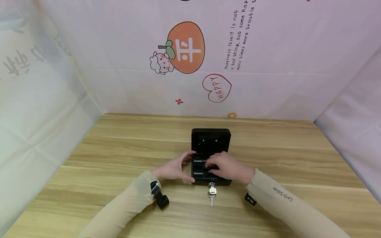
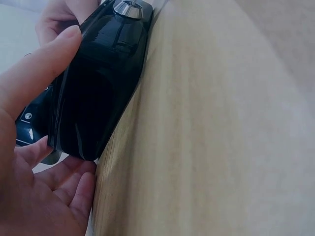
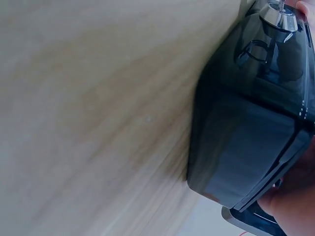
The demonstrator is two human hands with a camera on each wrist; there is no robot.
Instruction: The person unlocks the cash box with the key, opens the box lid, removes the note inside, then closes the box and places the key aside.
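Observation:
A black cash box [image 1: 218, 182] stands on the wooden table, its lid [image 1: 209, 136] raised at the back. Inside lies a black tray [image 1: 197, 172] with rounded compartments at the left. My left hand [image 1: 174, 168] holds the box's left side, thumb at the front corner and fingers at the back corner. Over the right part of the tray, my right hand [image 1: 229, 167] reaches in with bent fingers; what the fingertips touch is hidden. Keys [image 1: 212, 198] hang from the front lock, whose silver cylinder [image 2: 129, 9] shows in the left wrist view.
Wood-grain table [image 1: 119, 145] surrounds the box. A printed white cloth [image 1: 134, 92] rises behind the table, with more white cloth at both sides. Black wrist straps with a camera [image 1: 162, 201] sit on the sleeves.

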